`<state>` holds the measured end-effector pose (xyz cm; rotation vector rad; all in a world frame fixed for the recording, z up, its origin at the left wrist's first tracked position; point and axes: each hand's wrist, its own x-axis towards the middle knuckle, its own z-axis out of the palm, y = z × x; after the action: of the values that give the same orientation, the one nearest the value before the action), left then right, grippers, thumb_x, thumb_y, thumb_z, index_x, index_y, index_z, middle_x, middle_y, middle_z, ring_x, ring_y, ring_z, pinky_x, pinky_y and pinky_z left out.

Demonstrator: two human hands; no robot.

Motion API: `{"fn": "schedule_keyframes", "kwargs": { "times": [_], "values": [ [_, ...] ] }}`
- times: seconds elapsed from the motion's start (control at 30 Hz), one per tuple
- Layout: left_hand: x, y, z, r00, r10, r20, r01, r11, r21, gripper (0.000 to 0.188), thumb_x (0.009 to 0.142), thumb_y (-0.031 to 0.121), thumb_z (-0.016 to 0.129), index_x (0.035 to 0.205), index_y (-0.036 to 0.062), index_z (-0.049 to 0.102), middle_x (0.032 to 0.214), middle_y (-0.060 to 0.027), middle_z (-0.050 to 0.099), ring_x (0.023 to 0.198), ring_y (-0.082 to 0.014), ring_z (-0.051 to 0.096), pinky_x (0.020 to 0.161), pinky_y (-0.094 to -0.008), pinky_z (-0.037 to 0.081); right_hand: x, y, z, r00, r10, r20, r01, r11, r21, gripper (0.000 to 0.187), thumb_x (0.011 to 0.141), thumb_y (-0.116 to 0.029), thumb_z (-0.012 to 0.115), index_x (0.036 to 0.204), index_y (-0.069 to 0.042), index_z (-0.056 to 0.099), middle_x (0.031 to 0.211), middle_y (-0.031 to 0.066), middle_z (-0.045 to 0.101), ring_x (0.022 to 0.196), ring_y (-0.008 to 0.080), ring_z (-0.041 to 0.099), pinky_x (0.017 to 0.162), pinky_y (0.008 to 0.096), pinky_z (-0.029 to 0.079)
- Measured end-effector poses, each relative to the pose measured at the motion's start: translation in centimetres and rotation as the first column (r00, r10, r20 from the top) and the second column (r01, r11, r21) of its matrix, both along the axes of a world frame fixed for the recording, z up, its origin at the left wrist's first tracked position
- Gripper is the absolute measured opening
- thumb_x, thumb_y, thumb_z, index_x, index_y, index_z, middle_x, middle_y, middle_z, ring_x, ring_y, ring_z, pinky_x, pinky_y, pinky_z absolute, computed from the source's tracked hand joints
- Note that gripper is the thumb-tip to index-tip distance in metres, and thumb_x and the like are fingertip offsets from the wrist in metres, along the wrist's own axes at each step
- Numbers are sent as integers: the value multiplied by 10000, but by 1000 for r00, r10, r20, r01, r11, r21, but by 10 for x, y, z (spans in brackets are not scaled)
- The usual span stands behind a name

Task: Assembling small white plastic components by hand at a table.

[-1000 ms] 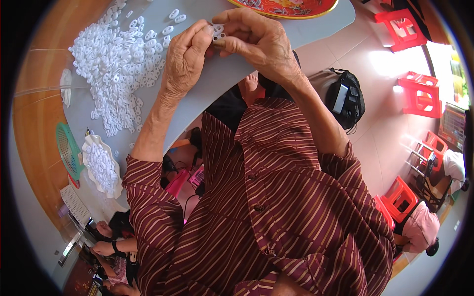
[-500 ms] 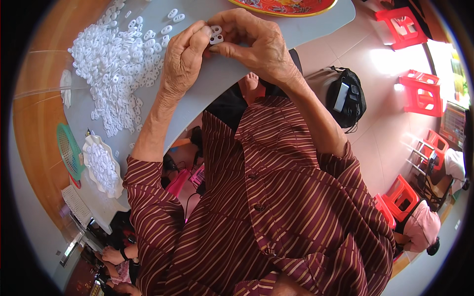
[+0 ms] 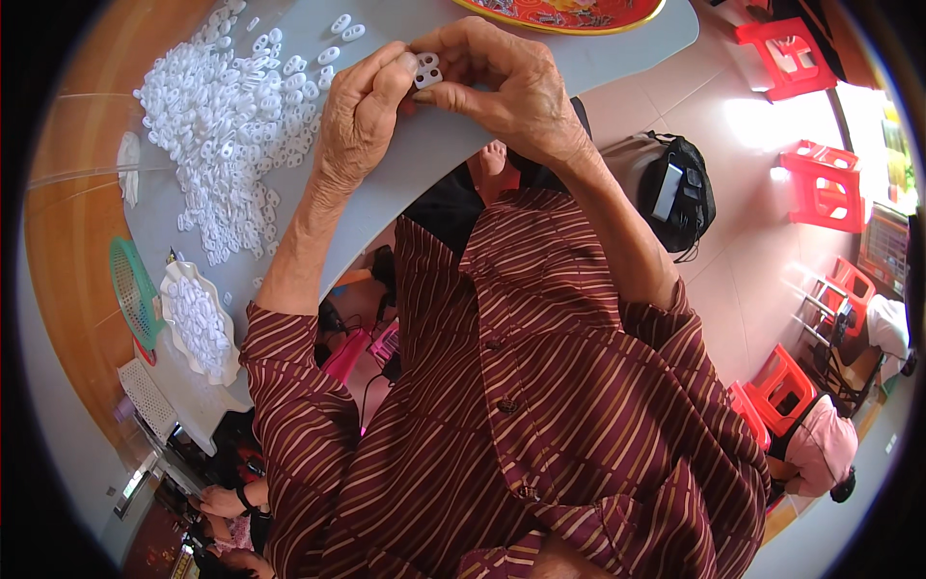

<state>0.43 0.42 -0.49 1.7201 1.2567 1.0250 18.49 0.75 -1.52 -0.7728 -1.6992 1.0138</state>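
Small white plastic pieces with round holes [image 3: 427, 72] are pinched between my hands, above the near edge of the grey table [image 3: 381, 207]. My left hand [image 3: 355, 116] has its fingers curled and its thumb against the left side of the pieces. My right hand [image 3: 516, 92] grips them from the right, thumb below and index finger arched over the top. Several holes face up; the other fingertips are partly hidden. To the left spreads a large heap of similar white oval two-hole pieces [image 3: 217, 125], and a few loose ones [image 3: 341, 24] lie beyond my left hand.
A red tray with a gold rim [image 3: 579, 32] holds small metal parts at the far edge. Left stand a scalloped white dish [image 3: 231, 333] of white pieces and a green basket [image 3: 133, 289]. A black mesh bag [image 3: 687, 207] and red stools [image 3: 825, 188] are on the right. Other people sit nearby.
The held pieces have shifted very slightly right and tilted a little between my fingertips. Both hands keep almost the same grip and place.
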Motion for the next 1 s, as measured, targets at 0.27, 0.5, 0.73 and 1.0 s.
{"fn": "schedule_keyframes", "kwargs": {
  "times": [0.27,0.5,0.73,1.0],
  "values": [
    [5,-3,3,1000,9,-8,-9,997,74,330,932,273,519,999,-46,572,663,-46,522,620,-105,455,571,-275,408,-1,-3,4,998,-13,-67,7,997,-83,276,822,-109,703,1070,-20,618,826,32,644,761,86,633,706,223,529],
    [4,-3,6,1000,-26,-16,27,998,53,306,937,259,514,968,-40,566,641,-35,503,595,-102,431,545,-278,391,-1,-4,11,981,27,-192,-65,978,-197,217,836,-35,666,1035,21,600,843,74,673,814,127,668,736,238,538],
    [5,-1,2,1000,3,6,-4,995,101,317,941,254,510,992,-56,555,672,-64,510,640,-123,464,601,-283,416,-2,-2,2,1000,11,-29,-12,1000,-29,313,843,-107,686,1120,-8,581,879,61,658,827,109,655,750,241,544],
    [5,-3,1,999,6,-37,-2,993,114,337,940,258,497,1024,-63,555,706,-111,552,654,-146,501,622,-296,436,-4,-4,0,995,-88,46,86,995,57,250,806,-76,711,1012,-11,584,819,58,658,757,114,662,699,237,547]
  ]
}}
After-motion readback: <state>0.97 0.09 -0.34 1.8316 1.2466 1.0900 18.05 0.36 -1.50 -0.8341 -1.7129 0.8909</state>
